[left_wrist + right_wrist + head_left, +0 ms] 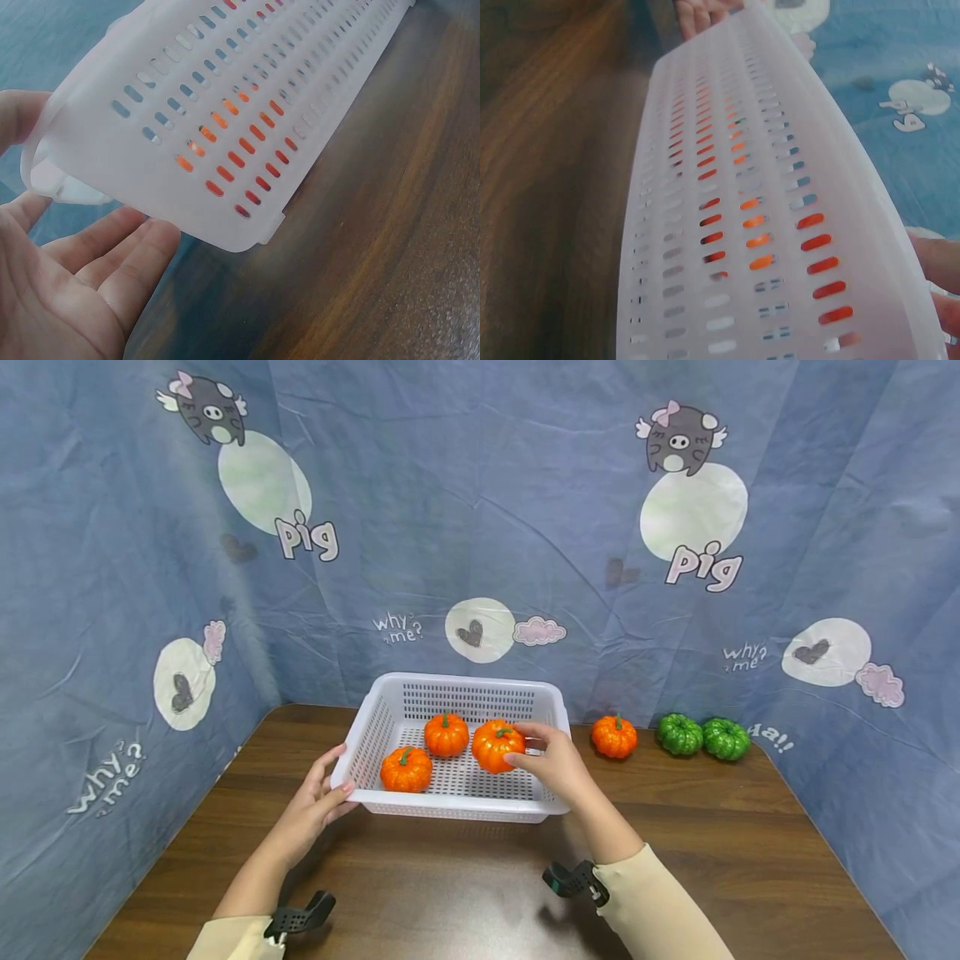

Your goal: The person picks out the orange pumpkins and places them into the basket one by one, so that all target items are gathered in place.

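A white perforated plastic basket is tilted a little toward me. My left hand grips its left side near the front corner, thumb on the rim; in the left wrist view several fingers reach under the basket wall. Inside, my right hand pinches a small orange pumpkin between thumb and fingers, on the basket's right side. Two more orange pumpkins lie in it, one at the front left and one behind. The basket wall hides most of the right hand in the right wrist view.
On the brown wooden table, to the right of the basket, sits another orange pumpkin. Two green pumpkins, one left and one right, stand side by side further right. A blue printed cloth hangs behind and at both sides.
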The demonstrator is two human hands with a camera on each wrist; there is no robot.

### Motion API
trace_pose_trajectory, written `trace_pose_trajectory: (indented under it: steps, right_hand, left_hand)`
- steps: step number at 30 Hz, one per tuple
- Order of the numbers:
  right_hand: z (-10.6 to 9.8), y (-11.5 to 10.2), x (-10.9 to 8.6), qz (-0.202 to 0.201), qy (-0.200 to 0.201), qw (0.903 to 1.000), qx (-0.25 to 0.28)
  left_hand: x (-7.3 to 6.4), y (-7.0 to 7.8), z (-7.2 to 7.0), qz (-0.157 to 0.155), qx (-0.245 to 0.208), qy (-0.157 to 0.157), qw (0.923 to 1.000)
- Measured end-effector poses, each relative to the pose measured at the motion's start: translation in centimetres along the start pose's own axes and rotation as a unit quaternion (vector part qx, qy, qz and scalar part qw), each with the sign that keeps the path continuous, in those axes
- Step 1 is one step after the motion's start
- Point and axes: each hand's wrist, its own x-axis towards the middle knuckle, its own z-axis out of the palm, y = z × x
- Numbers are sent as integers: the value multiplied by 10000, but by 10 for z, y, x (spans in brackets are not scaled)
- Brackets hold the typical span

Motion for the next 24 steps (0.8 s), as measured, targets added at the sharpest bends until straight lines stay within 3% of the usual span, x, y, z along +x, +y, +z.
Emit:
trace_pose_trajectory:
  steps: [17,24]
  right_hand:
    - [15,0,14,362,-247,9989,-167]
    - [22,4,20,389,-405,9972,-487]
  left_hand:
    - [-1,2,1,-12,49,-12,10000]
    - [-1,3,1,-32,49,-1,10000]
